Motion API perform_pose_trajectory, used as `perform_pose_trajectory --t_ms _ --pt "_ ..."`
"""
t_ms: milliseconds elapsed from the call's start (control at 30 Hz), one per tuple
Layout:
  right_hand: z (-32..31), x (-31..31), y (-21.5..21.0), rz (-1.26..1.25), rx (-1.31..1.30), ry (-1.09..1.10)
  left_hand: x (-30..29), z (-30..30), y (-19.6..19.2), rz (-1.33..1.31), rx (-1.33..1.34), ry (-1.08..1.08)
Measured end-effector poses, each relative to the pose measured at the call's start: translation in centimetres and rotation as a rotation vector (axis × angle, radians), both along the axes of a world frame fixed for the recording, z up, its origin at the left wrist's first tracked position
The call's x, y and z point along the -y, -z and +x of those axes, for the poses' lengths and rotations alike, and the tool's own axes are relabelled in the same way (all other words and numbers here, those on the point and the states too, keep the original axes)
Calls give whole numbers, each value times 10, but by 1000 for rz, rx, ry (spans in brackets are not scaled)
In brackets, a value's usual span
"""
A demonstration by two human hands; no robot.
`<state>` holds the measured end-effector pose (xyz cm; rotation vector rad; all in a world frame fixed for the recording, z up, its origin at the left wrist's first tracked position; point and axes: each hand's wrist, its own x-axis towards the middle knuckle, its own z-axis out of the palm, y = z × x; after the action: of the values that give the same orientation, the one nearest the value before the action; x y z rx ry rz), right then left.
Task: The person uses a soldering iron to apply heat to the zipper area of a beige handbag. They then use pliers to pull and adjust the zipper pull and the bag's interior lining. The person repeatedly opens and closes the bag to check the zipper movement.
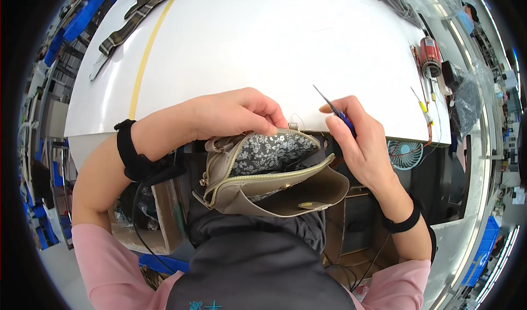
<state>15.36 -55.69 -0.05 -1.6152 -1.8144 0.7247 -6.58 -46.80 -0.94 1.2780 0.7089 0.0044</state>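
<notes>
A taupe handbag (258, 200) with gold zippers rests at my lap against the table's near edge, its main zipper unfastened. Inside shows a dark floral lining (263, 153), and the front pocket gapes too. My left hand (241, 112) pinches the far rim of the bag, thumb and fingers closed on it. A fine loose thread curls up just right of those fingertips. To the right, my right hand (362, 140) grips a slim pointed tool with a blue handle (346, 122), its dark tip raised up and left above the table. Its exact kind is unclear.
The white table (247, 46) carries a yellow tape strip (148, 52), plaid straps (132, 27), a red can (430, 54), a yellow-handled tool (425, 113) and plastic bags. Below its edge sit a small blue fan (405, 154) and a cardboard box (170, 222).
</notes>
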Motion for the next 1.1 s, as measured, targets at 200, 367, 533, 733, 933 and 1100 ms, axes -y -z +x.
perform_pose_trajectory --t_ms 200,367,533,733,933,1100 --pt "7 17 5 170 235 -234 -4 -7 3 -150 17 3" --pt "7 10 9 198 294 -267 -6 -13 7 -190 56 13" --pt "2 3 5 223 371 -306 -7 -16 8 -222 79 22" --pt "-2 -4 9 251 262 -300 -7 -21 12 -250 107 26" --pt "-5 -7 12 277 239 -336 -7 -21 12 -242 107 44" --pt "-5 -10 13 337 264 -373 -7 -21 13 -268 113 44"
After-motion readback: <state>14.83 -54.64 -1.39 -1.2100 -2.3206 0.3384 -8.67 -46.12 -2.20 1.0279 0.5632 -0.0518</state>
